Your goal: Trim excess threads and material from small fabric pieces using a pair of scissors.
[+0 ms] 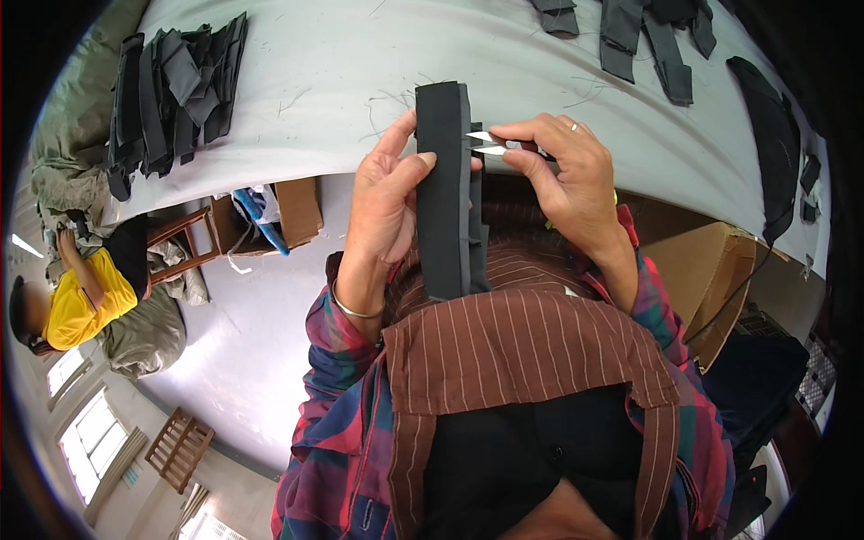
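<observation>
My left hand [385, 193] grips a folded dark fabric strip [441, 198], held lengthwise in front of my apron with the thumb on its face. Its far end lies over the pale table. Behind its right side more dark layers [478, 243] show, with uneven edges. In my right hand [576, 175] is a pair of thread snips [490, 144]. The two pointed blades stand apart and their tips are at the strip's right edge. Whether a thread lies between the blades is too small to tell.
The table [324, 81] carries a pile of dark strips [175, 94] at far left, more strips [643, 40] at far right and loose threads. A black item with a cord [765, 144] lies right. Cardboard boxes [706, 279] stand below. A person in yellow [85, 301] is at left.
</observation>
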The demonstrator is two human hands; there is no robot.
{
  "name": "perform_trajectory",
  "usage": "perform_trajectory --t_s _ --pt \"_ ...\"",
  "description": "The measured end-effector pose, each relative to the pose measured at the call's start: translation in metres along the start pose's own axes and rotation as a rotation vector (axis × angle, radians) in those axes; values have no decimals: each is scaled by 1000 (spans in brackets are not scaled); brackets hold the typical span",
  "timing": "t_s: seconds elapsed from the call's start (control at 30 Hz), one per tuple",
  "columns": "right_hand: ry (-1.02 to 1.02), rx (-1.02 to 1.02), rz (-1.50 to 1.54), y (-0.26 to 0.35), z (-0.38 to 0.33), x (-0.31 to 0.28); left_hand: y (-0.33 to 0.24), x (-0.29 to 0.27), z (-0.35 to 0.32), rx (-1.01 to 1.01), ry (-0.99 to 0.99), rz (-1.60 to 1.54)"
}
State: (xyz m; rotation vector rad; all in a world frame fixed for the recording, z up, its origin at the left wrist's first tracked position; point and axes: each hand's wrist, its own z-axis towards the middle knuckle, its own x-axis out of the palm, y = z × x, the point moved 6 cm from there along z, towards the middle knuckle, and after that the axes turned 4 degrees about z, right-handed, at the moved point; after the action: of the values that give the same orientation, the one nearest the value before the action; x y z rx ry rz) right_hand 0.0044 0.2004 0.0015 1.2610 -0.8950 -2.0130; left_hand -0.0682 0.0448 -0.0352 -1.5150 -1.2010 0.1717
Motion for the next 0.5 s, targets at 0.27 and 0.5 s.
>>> perform_trajectory --t_s 0.27,0.5 --pt "-94 -52 -91 -7 7 -2 1 1 0 -31 -20 31" --pt "-161 -58 -49 2 26 6 7 7 -2 -33 -35 196"
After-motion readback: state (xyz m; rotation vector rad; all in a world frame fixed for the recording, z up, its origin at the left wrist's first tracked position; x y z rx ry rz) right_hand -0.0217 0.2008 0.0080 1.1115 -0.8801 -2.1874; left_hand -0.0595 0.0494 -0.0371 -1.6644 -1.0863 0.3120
